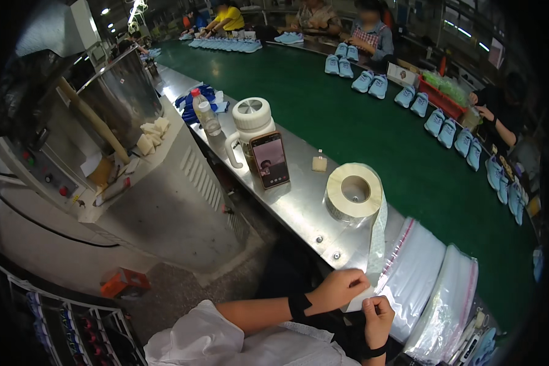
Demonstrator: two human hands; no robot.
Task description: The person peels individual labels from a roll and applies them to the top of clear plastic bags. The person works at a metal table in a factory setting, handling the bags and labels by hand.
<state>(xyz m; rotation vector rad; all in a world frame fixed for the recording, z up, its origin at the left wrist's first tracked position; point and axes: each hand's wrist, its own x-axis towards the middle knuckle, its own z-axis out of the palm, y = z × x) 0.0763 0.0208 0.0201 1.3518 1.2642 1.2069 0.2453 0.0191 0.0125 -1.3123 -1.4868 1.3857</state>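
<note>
A large roll of cream labels (337,198) lies flat on the metal ledge, its loose strip (378,241) running down towards me. My left hand (338,288), with a black band at the wrist, is closed at the lower end of that strip, its fingertips pinched on it. Just to the right and nearer, my right hand (378,317) is closed, thumb against fingers; what it pinches is too small to make out. A white piece of the strip (358,300) shows between the hands. Stacks of clear plastic bags (418,256) lie beside them.
A phone (269,160) leans on a white jug (253,116), with a bottle (209,119) behind. Beyond the ledge runs a green conveyor (287,91), pale blue shoes (371,84) along its far side, where several people work. A metal machine (171,189) stands left.
</note>
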